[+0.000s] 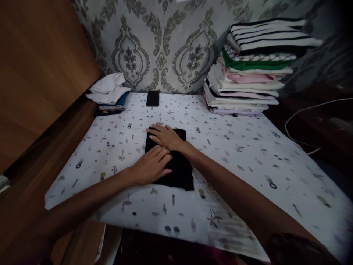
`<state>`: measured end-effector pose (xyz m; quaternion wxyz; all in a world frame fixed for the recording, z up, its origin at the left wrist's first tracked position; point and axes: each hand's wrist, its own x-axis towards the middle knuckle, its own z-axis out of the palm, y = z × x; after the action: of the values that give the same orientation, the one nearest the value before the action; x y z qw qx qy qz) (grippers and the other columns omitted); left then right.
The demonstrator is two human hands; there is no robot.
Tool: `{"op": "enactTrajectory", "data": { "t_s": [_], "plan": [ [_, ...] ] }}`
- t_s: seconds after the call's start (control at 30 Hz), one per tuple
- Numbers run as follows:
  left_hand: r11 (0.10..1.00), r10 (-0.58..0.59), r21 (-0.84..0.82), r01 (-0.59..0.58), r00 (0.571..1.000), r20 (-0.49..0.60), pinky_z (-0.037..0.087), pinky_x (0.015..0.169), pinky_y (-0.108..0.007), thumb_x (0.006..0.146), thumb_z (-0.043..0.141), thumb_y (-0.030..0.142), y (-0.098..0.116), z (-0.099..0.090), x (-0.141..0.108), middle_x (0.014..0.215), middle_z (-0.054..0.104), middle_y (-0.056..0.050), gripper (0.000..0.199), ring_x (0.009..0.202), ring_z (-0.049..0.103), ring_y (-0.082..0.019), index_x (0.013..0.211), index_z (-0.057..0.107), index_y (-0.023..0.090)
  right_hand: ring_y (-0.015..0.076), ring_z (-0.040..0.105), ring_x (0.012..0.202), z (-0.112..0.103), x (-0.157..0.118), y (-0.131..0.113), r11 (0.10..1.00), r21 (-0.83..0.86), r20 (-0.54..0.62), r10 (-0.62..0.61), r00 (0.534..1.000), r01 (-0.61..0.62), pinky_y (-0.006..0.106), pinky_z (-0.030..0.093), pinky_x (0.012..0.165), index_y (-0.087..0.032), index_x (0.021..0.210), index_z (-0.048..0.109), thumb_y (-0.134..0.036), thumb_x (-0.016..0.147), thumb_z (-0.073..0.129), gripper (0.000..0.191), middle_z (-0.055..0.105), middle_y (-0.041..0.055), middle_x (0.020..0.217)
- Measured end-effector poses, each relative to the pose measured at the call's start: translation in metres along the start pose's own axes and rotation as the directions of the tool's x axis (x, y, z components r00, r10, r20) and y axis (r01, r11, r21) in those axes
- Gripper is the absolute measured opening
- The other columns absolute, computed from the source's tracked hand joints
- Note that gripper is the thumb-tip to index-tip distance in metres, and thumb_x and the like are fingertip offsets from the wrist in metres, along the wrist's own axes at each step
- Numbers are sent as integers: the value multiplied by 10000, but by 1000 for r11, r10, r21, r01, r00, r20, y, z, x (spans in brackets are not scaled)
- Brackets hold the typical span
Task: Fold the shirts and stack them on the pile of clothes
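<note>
The left hand and right hand lie flat, gripping nothing, on the black cloth, seemingly folded, atop the patterned sheet, where dragging palms could ruck its layers.

Black folded cloth: one
Hands on it: two, one left hand, one right hand
Stacks of folded pieces: two, one low stack, one tall stack
Pieces in the low stack: at least four
Layers in the tall stack: more than eight, too blurred for an exact count
Green layer: one
Dark flat rectangular thing: one
White cable: at least one
Printed cover: one
</note>
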<state>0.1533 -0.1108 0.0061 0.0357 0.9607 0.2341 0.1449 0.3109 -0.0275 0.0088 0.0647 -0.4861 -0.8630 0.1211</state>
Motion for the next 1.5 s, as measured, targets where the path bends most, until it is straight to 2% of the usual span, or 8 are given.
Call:
{"op": "enactTrajectory", "data": {
  "t_s": [0.53,0.6,0.67,0.77,1.03,1.13,1.33,1.5],
  "plan": [
    [925,-27,-371,86,986,163,185,1240,-509,1015,433,457,42,-16,-47,1584,410,-50,549,1501,290,-246,1534,318,322,274,252,1507,-5,17,16,985,173,-21,21,1000,-17,532,223,1196,-246,1559,325,-504,1046,223,583,341,83,1617],
    [814,-306,-513,274,952,23,299,1198,-489,1009,438,423,34,-21,-53,1531,461,-100,469,1447,383,-256,1460,411,294,275,361,1452,-19,11,28,979,191,-63,81,995,-68,488,303,1163,-196,1516,397,-450,1050,242,552,434,121,1556],
    [590,-646,-654,474,762,-30,462,1057,-467,956,513,443,24,-25,-56,1373,562,-146,418,1291,534,-276,1322,494,240,317,462,1362,-31,2,43,979,144,-44,152,987,-145,477,368,1109,-153,1418,510,-439,1019,376,508,518,173,1460],
    [173,-789,-767,618,553,267,553,645,-327,804,667,527,11,-31,-55,1040,655,-94,531,899,660,-236,1195,506,206,365,517,1271,-40,-12,61,958,142,63,241,969,-247,463,411,1044,-125,1285,602,-439,905,612,493,555,209,1370],
    [-98,-608,-758,645,565,558,310,384,-221,593,834,431,9,-18,-40,655,677,2,470,408,501,-119,950,661,179,226,623,924,-53,-23,55,853,372,55,373,926,-366,270,467,777,-181,815,674,-315,633,862,293,681,34,881],
    [-167,-622,-811,561,578,528,454,489,-248,596,828,332,-6,-25,-34,658,703,5,355,586,653,-202,908,713,207,177,579,790,-59,-34,58,773,518,8,423,906,-365,245,432,678,-194,703,596,-254,562,874,318,580,-33,701],
    [-445,-778,-872,203,393,489,581,725,-309,733,759,279,-9,-45,-13,1029,760,-63,406,935,719,-251,1123,663,217,162,585,823,-45,-82,61,475,831,-50,580,813,-288,259,445,720,-212,774,525,-286,662,741,255,576,-33,756],
    [-477,-703,-826,301,433,564,587,718,-353,712,812,269,13,-26,4,1144,739,-55,680,967,730,-277,1321,513,317,205,649,688,-36,-121,57,210,933,131,557,820,-291,326,507,664,-197,704,606,-335,583,752,234,652,17,670]
  ]
}}
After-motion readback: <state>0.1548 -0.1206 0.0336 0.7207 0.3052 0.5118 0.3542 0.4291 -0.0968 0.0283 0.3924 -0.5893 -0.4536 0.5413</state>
